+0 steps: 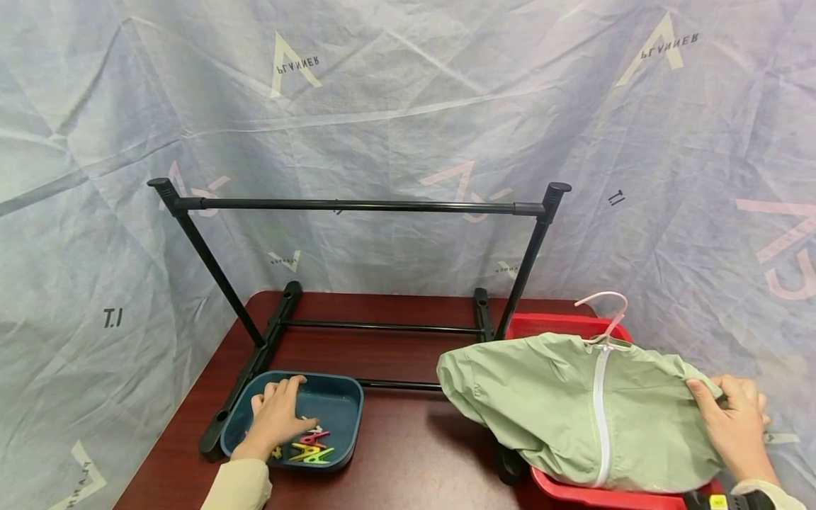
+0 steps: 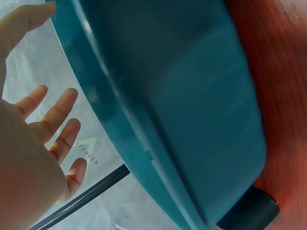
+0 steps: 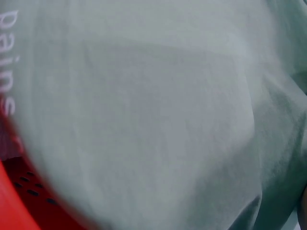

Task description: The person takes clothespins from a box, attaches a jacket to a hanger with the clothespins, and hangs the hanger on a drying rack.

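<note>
My left hand (image 1: 278,418) hovers over a dark blue plastic tub (image 1: 341,412), its fingers spread and holding nothing. Several colored clothespins (image 1: 311,452) lie in the tub, close to the thumb. In the left wrist view, the same hand (image 2: 36,148) appears beside the tub's wall (image 2: 110,91). A light green zip-up jacket (image 1: 542,397) hangs on a pink hanger (image 1: 623,312), spread over a red basket. At the jacket's right sleeve, my right hand (image 1: 733,418) pinches the fabric between thumb and fingers. Green cloth (image 3: 144,120) fills most of the right wrist view.
A black garment rack (image 1: 357,205) stands on the reddish-brown table (image 1: 408,439), its crossbar raised behind the tub. The red basket (image 1: 561,324) sits under the jacket at right. A printed grey sheet (image 1: 395,85) hangs behind the table.
</note>
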The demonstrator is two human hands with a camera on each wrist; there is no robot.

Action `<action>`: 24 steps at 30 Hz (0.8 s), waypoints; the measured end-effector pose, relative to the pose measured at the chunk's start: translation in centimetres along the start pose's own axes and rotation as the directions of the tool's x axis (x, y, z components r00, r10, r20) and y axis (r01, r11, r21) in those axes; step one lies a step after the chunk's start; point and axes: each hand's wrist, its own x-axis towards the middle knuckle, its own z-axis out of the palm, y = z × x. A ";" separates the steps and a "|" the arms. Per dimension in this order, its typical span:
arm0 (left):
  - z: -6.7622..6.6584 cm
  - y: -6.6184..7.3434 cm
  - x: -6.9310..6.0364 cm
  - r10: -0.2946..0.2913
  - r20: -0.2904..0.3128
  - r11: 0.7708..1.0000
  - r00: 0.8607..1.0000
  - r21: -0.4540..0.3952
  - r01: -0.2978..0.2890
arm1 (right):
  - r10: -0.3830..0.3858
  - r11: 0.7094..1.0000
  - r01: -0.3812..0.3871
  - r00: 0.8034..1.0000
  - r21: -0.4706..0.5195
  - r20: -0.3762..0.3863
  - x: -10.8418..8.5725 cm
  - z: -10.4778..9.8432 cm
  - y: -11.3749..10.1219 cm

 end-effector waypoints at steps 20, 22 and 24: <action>-0.4 -1.3 -0.4 0.020 0.117 0.998 0.993 0.060 -0.027 | 0.006 1.000 -0.006 1.000 0.011 -0.001 -0.1 0.1 0.0; -0.5 -1.5 -0.4 0.026 0.126 0.997 0.992 0.070 -0.035 | 0.009 1.000 -0.009 1.000 0.011 0.002 -0.1 0.0 0.0; -0.5 -1.6 -0.4 0.031 0.132 0.996 0.991 0.076 -0.042 | 0.010 1.000 -0.010 1.000 0.012 0.000 -0.1 0.0 -0.1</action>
